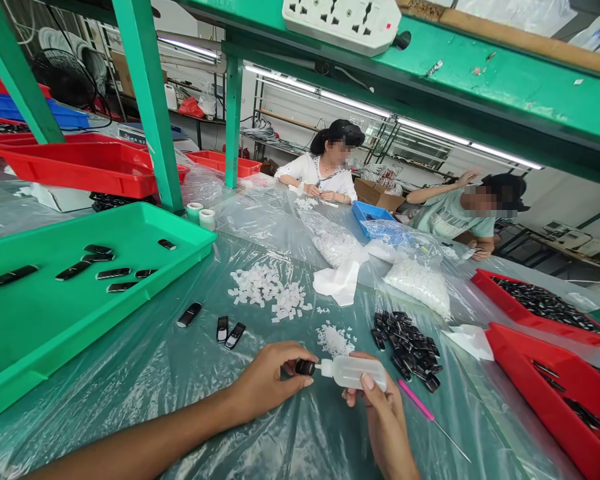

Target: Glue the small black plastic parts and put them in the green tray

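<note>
My left hand (275,377) pinches a small black part (305,367) between thumb and fingers. In my right hand (380,400) lies a translucent squeeze bottle (357,372), held sideways, its thin nozzle at the black part. Beyond my hands is a small heap of tiny white pieces (335,339), and farther back a pile of larger white pieces (267,291). Several black parts form a heap (407,347) to the right. Two black-and-white parts (235,335) and a black part (189,314) lie left of centre. Beside my right hand is a pink-handled tool (417,400) with a thin metal shaft.
A green tray (180,267) with several black parts stands left. Red trays (525,393) of black parts are at right. Bags of white pieces (420,287) lie farther back. Two people sit across the table. A green shelf beam (455,80) crosses overhead.
</note>
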### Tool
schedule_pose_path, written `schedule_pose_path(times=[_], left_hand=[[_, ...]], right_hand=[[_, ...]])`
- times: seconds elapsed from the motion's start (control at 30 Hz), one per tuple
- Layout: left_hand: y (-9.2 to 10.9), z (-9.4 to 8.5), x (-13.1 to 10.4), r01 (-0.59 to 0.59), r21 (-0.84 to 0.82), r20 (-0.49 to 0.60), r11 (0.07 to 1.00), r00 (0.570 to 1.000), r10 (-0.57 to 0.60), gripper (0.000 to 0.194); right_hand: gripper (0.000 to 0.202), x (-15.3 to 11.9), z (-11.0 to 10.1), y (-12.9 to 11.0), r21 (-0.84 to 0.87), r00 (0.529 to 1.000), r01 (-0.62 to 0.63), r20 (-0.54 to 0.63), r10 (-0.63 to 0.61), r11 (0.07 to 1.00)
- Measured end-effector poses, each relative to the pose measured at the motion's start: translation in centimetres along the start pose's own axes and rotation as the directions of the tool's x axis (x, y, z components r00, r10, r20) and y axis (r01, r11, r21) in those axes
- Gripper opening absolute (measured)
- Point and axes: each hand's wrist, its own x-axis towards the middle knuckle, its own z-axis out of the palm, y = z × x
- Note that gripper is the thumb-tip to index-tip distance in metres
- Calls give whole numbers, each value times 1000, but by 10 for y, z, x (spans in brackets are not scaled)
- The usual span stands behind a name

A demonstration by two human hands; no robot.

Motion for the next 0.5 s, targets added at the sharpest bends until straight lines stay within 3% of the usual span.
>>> schedule_pose_path(times=[0.27,0.5], left_hand=[[5,-1,1,27,25,-13,999,1000,-27,15],[1,2,-1,87,-63,-5,994,996,-88,18]], right_hand=[[32,3,-1,4,137,997,-74,23,72,988],[31,7,1,5,336,986,-157,10,163,929]])
